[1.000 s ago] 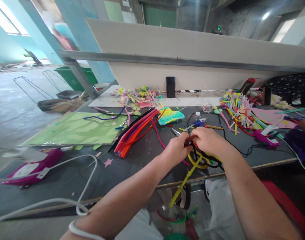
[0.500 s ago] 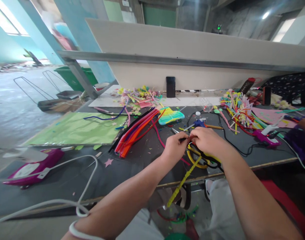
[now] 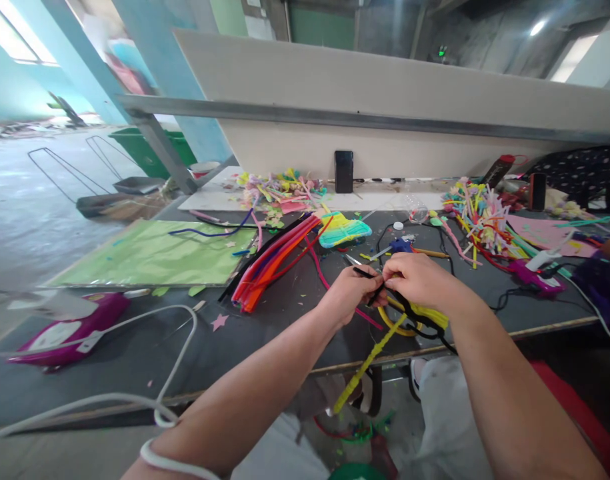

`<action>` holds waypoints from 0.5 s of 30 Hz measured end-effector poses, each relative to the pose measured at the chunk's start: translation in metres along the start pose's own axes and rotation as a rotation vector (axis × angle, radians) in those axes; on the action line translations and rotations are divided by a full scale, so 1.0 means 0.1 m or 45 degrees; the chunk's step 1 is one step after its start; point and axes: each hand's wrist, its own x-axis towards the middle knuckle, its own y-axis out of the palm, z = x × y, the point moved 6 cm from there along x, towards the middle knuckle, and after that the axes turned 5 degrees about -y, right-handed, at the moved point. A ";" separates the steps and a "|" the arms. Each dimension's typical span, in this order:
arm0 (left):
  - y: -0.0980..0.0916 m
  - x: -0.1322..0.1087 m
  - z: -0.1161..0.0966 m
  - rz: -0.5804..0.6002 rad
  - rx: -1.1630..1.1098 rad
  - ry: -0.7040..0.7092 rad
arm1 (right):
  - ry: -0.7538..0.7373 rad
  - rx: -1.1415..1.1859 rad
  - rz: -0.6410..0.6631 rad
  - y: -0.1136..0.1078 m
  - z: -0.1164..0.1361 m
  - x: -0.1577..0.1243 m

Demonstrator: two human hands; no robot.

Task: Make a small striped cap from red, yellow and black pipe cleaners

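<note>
Fingers point(image 3: 372, 283) of both hands pinched on black pipe cleaner point(image 3: 409, 310), yellow pipe cleaner point(image 3: 369, 360) dangling below.

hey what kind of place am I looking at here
Likely a craft workshop bench: a bundle of pipe cleaners, a pink glue gun and a green paper sheet lie on the dark table.

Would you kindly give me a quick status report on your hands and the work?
Left hand and right hand both pinching black pipe cleaner. Yellow loop beneath. Scissors close behind.
</note>
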 end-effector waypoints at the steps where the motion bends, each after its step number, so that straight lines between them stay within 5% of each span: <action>1: 0.01 0.00 0.00 0.057 -0.008 -0.056 | -0.024 0.014 -0.007 0.00 0.01 0.00; 10: -0.22 0.01 -0.33 0.205 -0.016 -0.046 | -0.137 0.177 0.011 -0.08 0.05 -0.10; 15: -0.05 -0.04 -0.21 0.574 0.267 -0.152 | -0.070 0.241 -0.107 -0.13 0.11 -0.13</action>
